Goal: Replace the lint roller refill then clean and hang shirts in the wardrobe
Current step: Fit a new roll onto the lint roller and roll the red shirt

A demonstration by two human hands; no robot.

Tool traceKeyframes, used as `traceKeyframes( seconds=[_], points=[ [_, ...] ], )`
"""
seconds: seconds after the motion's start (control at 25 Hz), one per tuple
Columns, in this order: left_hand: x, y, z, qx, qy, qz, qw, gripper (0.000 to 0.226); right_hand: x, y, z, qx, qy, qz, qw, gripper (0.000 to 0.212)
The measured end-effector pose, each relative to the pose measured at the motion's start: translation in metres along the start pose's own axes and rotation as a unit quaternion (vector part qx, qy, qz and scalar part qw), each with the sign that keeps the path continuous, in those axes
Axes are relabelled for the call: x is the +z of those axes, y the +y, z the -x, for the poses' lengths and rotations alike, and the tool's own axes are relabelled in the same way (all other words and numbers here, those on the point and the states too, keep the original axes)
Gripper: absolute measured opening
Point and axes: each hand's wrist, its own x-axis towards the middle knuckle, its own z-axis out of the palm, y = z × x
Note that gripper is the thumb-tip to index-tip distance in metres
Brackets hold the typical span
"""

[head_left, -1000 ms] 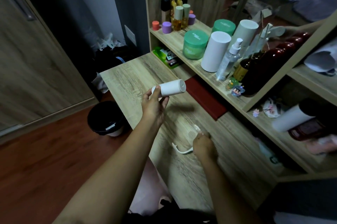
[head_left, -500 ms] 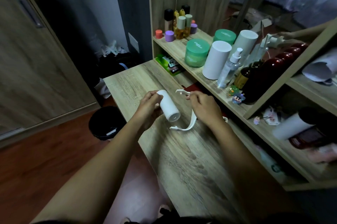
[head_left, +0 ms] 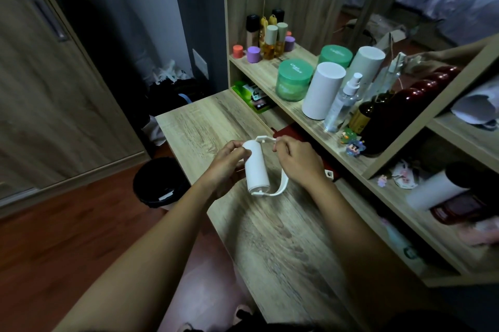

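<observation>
A white cylindrical lint roller refill (head_left: 256,167) is held over the wooden table (head_left: 283,237). My left hand (head_left: 225,167) grips it from the left side. The white plastic roller handle (head_left: 280,188) curves round the refill, its two ends meeting the refill's top and bottom. My right hand (head_left: 299,164) pinches the handle's upper arm near the refill's far end. No shirts are in view.
A black waste bin (head_left: 159,183) stands on the floor left of the table. The shelf (head_left: 270,80) behind holds green jars (head_left: 294,80), a white cylinder (head_left: 322,91), a spray bottle (head_left: 343,104) and small bottles. A wardrobe door (head_left: 54,88) is at left.
My right hand lifted the handle from the table and brought it to the refill. The refill turned from pointing right to lying lengthwise, and now sits between the handle's two ends.
</observation>
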Motion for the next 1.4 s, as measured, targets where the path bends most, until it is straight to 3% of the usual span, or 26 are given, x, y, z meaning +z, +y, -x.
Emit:
traceKeyframes(
  seconds=[0.24, 0.44, 1.04, 1.2, 1.4],
  points=[
    [0.020, 0.002, 0.009, -0.017, -0.015, 0.028, 0.999, 0.042, 0.004, -0.007, 0.002, 0.006, 0.007, 0.023, 1.000, 0.042],
    [0.030, -0.003, 0.010, 0.007, 0.066, -0.093, 0.993, 0.073, 0.010, -0.017, 0.003, 0.031, 0.014, 0.011, 0.999, 0.045],
    [0.017, 0.003, 0.015, 0.090, 0.055, -0.232, 0.967, 0.067, 0.012, -0.022, 0.005, 0.032, -0.004, -0.099, 0.995, 0.041],
    [0.017, 0.002, 0.021, 0.124, 0.051, -0.295, 0.946, 0.067, 0.018, -0.018, 0.005, 0.029, -0.008, -0.117, 0.993, 0.038],
    [0.015, 0.014, 0.017, 0.097, 0.047, -0.304, 0.946, 0.065, 0.010, -0.019, 0.003, 0.018, -0.007, -0.178, 0.984, 0.036]
  ],
)
